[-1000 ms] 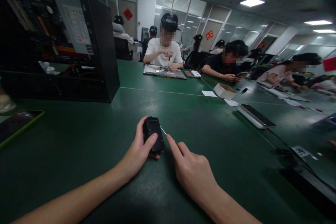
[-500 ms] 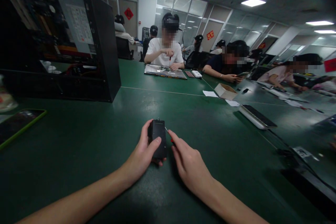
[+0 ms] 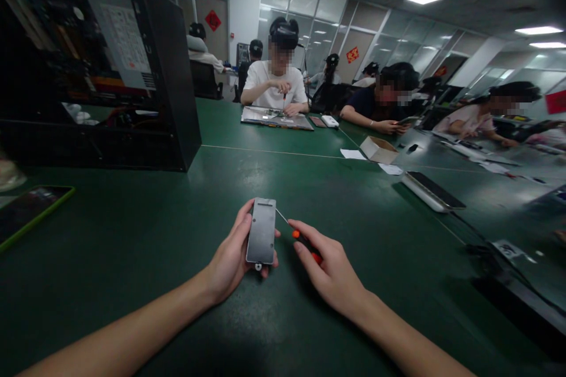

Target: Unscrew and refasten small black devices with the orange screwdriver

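Observation:
A flat rectangular dark metal box [image 3: 262, 232], with a slot near its far end and a small tab with a hole at its near end, rests in my left hand [image 3: 232, 250]. That hand is closed around the box, with fingertips showing past its right side. My right hand [image 3: 329, 268] grips a screwdriver [image 3: 305, 241] with an orange and black handle. The thin shaft points up and left, its tip close to the box's upper right edge; whether it touches I cannot tell. Both hands are above the green tabletop [image 3: 186, 235].
An open black computer case [image 3: 177, 94] stands at the left, behind a green-edged phone [image 3: 33, 212]. To the right lie a white device with a dark top [image 3: 433, 191], cables [image 3: 484, 262] and a small cardboard box [image 3: 379, 150]. A person [image 3: 276, 79] works across the table on a flat panel.
The metal box has turned in my left hand, so its broad face now catches the light and its end tab shows. More of the screwdriver's handle is visible in my right hand.

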Demonstrator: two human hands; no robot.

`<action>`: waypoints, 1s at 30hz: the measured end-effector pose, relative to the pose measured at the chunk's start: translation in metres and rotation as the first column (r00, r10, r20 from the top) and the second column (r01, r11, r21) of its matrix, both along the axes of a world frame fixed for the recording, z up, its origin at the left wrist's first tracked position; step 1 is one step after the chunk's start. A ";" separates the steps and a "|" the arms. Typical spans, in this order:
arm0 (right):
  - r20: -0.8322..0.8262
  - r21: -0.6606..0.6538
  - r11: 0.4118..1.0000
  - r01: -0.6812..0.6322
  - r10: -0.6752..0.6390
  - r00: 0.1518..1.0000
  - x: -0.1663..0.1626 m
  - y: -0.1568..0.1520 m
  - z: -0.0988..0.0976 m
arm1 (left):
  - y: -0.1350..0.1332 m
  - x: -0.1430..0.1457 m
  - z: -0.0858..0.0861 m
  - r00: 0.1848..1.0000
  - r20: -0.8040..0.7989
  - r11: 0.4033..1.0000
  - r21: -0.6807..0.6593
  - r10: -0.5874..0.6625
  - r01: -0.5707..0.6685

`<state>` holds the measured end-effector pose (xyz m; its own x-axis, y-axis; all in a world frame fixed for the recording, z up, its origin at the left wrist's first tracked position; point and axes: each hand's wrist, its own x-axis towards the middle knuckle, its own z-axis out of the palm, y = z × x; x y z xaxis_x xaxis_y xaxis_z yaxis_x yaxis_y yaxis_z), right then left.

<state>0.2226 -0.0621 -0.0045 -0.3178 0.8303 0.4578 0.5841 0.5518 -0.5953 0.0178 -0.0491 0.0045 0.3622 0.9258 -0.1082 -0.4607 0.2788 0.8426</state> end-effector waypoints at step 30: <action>0.141 0.121 0.993 -0.016 -0.001 0.990 0.003 -0.004 0.007 | 0.000 -0.001 -0.008 0.998 -0.051 0.995 0.092 -0.042 0.046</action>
<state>0.2255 -0.0657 0.0023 -0.3923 0.7687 0.5053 0.6529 0.6196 -0.4357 0.0172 -0.0494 -0.0033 0.3992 0.9159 -0.0411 -0.4070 0.2172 0.8872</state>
